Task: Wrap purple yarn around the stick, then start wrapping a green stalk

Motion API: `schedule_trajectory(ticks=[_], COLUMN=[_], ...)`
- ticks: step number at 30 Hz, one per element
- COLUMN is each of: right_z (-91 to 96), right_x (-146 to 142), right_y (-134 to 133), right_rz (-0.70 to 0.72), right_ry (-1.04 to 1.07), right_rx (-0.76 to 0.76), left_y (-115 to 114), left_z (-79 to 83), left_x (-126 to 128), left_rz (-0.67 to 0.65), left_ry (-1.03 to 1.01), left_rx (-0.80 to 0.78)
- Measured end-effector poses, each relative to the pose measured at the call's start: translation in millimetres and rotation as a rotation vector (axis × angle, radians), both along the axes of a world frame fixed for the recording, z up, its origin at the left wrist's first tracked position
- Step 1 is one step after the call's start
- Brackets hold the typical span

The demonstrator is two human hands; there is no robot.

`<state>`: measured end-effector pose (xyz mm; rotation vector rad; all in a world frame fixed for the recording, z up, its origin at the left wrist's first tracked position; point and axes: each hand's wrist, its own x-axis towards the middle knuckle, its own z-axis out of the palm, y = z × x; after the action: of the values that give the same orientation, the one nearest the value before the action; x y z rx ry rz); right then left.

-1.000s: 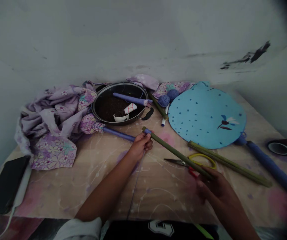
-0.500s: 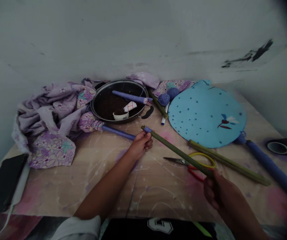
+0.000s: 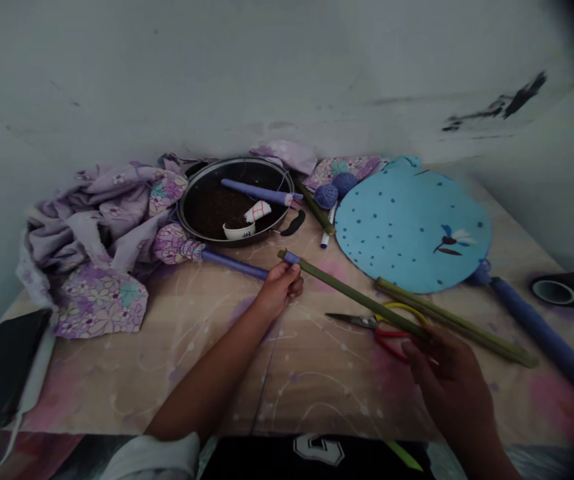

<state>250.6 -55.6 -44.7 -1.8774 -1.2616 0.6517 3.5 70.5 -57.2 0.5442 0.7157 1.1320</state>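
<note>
My left hand (image 3: 281, 287) pinches a green stick (image 3: 351, 292) near its far end, where purple yarn is wrapped around it in a short band. The stick slants down to my right hand (image 3: 449, 373), whose fingers are at the near end while the thumb stands a little off below it. A strand of purple yarn (image 3: 268, 373) runs from my left hand down to the table edge. Beneath the stick lie scissors (image 3: 367, 321) with yellow and red handles, partly covered by it. Two more green sticks (image 3: 457, 323) rest just beyond my right hand.
A dark pan (image 3: 207, 213) of brown crumbly material stands at the back, a purple-wrapped stick (image 3: 257, 192) across it. Floral cloth (image 3: 101, 287) is heaped left, by a black phone-like object (image 3: 7, 367). A blue round fan (image 3: 411, 227), yarn balls (image 3: 325, 196) and a marker (image 3: 327, 227) lie right.
My right hand has shifted slightly and turned, its thumb now lifted away from the stick. My left hand keeps its grip, and the view has moved a little.
</note>
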Motion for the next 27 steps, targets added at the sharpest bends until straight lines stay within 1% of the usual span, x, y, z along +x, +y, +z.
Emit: schedule_trajectory(ticks=[2, 5, 9, 11, 13, 14, 15, 16, 19, 20, 21, 22, 24, 26, 27], right_z=[-1.3, -2.1, -6.1, -7.4, -5.0, -2.0, 2.2, 7.1, 21.6, 24.9, 26.8, 27.5, 25.4, 20.8, 18.2], right_x=[1.3, 3.7, 6.5, 5.9, 3.2, 1.4, -0.4, -2.0, -3.1, -2.1, -0.7, 0.9, 3.4, 4.3, 4.1], right_y=[1.1, 2.7, 2.6, 2.6, 3.9, 5.1, 6.6, 8.2, 12.2, 12.9, 13.3, 13.5, 13.2, 12.0, 11.1], right_rz=[-0.025, -0.011, -0.023, -0.016, 0.005, 0.007, -0.002, -0.014, 0.002, 0.021, 0.027, 0.025, 0.004, 0.032, 0.06], right_ry=[-0.164, -0.297, -0.382, -0.393, -0.372, -0.328, -0.234, -0.094, 0.51, 0.65, 0.733, 0.767, 0.747, 0.639, 0.544], right_rx=[-0.04, -0.071, -0.116, -0.13, -0.143, -0.158, -0.187, -0.234, -0.455, -0.512, -0.544, -0.545, -0.446, -0.296, -0.219], left_y=[0.2, 0.6, 0.6, 0.4, 0.2, 0.1, 0.0, -0.1, -0.1, -0.1, 0.0, 0.1, 0.2, 0.1, 0.0], left_z=[-0.3, -0.6, -1.2, -1.3, -0.7, -0.1, 0.5, 1.2, 2.4, 2.3, 2.1, 1.8, 1.2, 0.9, 1.0], left_x=[-0.3, -0.9, -1.7, -1.9, -1.9, -1.8, -1.6, -1.4, -0.9, -0.7, -0.6, -0.4, -0.2, 0.1, 0.2], left_rz=[-0.006, -0.014, -0.021, -0.02, -0.017, -0.016, -0.016, -0.016, -0.013, -0.01, -0.006, -0.002, 0.003, 0.008, 0.01], left_ry=[-0.001, -0.002, -0.006, -0.008, -0.011, -0.011, -0.011, -0.01, -0.005, -0.005, -0.005, -0.005, -0.004, -0.001, 0.0], left_rx=[0.002, 0.003, 0.005, 0.008, 0.012, 0.013, 0.013, 0.014, 0.016, 0.017, 0.019, 0.019, 0.02, 0.02, 0.02])
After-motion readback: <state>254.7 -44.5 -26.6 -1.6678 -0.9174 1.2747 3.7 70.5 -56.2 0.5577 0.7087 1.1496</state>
